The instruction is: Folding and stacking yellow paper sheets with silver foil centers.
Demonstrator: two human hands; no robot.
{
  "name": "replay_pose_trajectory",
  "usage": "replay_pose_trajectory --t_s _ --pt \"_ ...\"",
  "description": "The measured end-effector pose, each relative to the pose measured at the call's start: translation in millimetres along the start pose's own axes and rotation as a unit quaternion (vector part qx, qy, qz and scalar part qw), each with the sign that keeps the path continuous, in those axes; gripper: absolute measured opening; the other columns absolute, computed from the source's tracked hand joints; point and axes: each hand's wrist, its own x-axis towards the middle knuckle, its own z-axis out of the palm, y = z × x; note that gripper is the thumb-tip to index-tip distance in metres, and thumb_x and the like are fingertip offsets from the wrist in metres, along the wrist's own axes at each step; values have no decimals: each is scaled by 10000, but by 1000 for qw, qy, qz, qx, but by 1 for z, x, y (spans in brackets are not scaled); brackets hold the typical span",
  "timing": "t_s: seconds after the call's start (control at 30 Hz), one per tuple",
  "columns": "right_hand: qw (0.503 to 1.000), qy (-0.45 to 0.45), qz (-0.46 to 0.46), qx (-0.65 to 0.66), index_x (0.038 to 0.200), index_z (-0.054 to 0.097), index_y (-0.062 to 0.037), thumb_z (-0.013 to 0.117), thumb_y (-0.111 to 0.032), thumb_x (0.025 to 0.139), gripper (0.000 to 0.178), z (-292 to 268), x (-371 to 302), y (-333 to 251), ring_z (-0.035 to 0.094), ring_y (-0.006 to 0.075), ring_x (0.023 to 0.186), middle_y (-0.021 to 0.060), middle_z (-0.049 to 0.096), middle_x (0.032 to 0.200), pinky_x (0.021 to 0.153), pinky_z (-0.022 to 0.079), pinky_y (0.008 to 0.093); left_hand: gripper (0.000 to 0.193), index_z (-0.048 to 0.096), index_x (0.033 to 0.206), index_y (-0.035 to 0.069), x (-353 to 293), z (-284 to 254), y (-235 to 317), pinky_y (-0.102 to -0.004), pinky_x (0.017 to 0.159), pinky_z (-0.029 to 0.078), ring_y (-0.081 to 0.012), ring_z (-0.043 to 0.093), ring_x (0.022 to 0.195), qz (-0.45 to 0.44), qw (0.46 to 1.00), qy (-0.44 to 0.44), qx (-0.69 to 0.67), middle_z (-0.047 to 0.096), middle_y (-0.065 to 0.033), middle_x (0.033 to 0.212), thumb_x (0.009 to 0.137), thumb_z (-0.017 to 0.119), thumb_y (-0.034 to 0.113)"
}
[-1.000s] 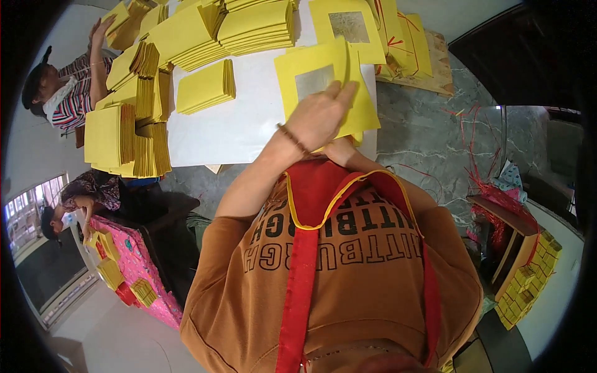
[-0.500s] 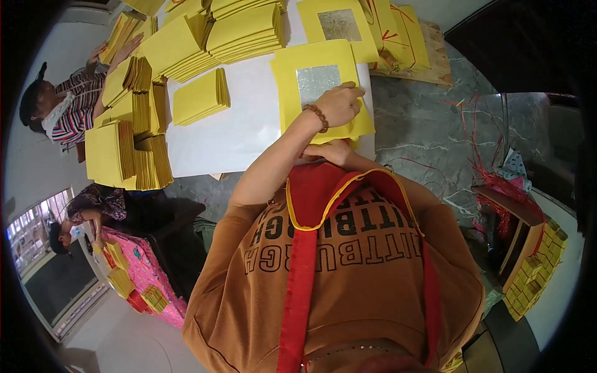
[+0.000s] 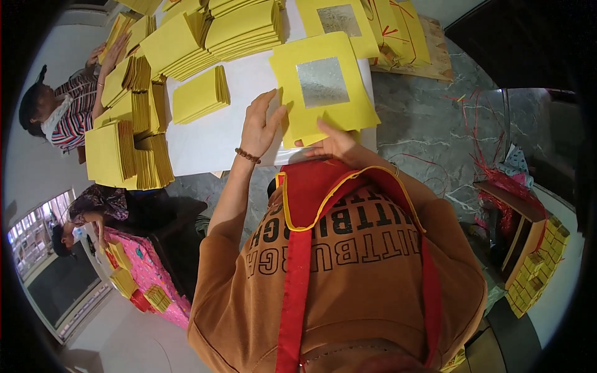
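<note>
A yellow paper sheet (image 3: pixel 348 102) with a silver foil square (image 3: pixel 322 82) in its middle lies flat on top of a thin pile at the near right corner of the white table (image 3: pixel 211 140). My left hand (image 3: pixel 261 127), with a bead bracelet on the wrist, rests flat with fingers spread on the sheet's left edge. At the sheet's near edge is my right hand (image 3: pixel 333 146), thumb on top and fingers tucked under the paper.
Several stacks of yellow paper (image 3: pixel 199 96) cover the table's far and left parts. Another foil sheet (image 3: pixel 336 22) and string-tied bundles (image 3: pixel 398 31) lie beyond. A person in a striped top (image 3: pixel 62 115) works at the left. Another person sits by a pink table (image 3: pixel 143 273). More yellow stacks (image 3: pixel 538 267) stand at the right.
The sheet that was lifted and bent in my hands now lies flat on the pile. My left hand has moved out to its left edge, and my right hand has come down to its near edge.
</note>
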Motion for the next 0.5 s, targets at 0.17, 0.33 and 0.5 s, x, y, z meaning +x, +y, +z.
replay_pose_trajectory --t_s 0.17,0.33,0.5 --pt "997 22 -15 74 1264 383 -110 332 -473 919 504 17 -2 -12 533 248 1034 98 531 1134 753 441 341 523 387 1287 65 -13 3 13 -345 862 421 -284 483 1031 -52 989 -13 -141 401 -168 1263 777 463 -23" --pt "990 -86 -20 107 1174 451 -119 321 -501 913 480 22 -4 -10 521 182 848 61 548 982 678 415 305 703 394 1291 108 1 15 15 -302 791 458 -249 508 932 -31 978 26 -205 276 -155 1355 640 527 -121" --pt "995 -67 -15 70 1187 438 -126 324 -533 900 510 14 -1 -5 512 173 864 63 543 998 693 408 301 441 594 1060 76 11 21 26 -314 848 453 -272 520 992 30 986 75 -146 312 -164 1349 657 546 -99"
